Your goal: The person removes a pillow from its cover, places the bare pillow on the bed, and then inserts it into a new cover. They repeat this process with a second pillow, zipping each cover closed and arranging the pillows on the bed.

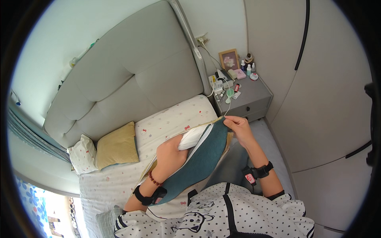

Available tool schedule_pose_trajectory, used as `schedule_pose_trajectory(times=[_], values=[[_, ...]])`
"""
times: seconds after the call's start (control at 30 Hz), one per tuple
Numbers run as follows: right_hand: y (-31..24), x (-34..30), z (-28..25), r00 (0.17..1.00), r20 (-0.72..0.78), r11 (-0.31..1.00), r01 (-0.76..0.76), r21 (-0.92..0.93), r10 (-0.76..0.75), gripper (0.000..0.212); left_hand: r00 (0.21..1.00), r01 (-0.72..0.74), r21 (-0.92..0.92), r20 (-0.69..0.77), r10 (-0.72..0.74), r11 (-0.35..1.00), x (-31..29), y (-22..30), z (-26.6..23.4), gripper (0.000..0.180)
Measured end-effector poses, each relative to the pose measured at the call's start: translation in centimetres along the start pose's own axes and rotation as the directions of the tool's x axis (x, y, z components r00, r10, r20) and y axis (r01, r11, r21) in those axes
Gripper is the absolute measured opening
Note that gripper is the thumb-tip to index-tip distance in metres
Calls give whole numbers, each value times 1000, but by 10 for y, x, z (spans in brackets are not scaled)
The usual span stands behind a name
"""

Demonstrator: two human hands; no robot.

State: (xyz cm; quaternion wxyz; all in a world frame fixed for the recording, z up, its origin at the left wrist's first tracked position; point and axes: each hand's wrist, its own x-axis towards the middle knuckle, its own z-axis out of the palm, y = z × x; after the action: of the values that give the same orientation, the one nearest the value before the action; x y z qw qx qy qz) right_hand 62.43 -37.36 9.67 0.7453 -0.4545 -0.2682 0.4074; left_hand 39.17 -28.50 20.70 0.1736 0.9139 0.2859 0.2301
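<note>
Pinching the far corner of a teal-and-mustard cushion cover (pixel 203 162), the right hand (pixel 238 127) likely steadies it and stretches the edge taut. The left hand (pixel 172 156) is at the long opening, apparently closed around the white insert (pixel 190 139), though some fingers are hidden. The cover slants between both hands above the edge of the bed (pixel 109 186), probably for free room around it. Farther off, a mustard cushion (pixel 117 146) and a patterned pillow (pixel 83 154) lie by the headboard (pixel 147 51), seemingly set aside; a nightstand (pixel 256 93) carries small bottles (pixel 249 70).
</note>
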Motion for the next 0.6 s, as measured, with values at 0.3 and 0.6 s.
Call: schedule_pose_trajectory(times=[0.3, 0.6], values=[[31, -11, 10, 999, 22, 999, -37, 26, 36, 25, 966, 179, -383, -107, -236, 906, -45, -17, -52, 24], [76, -14, -19, 995, -50, 996, -85, -13, 85, 29, 806, 316, -569, -262, -531, 759, -111, -69, -124, 31]])
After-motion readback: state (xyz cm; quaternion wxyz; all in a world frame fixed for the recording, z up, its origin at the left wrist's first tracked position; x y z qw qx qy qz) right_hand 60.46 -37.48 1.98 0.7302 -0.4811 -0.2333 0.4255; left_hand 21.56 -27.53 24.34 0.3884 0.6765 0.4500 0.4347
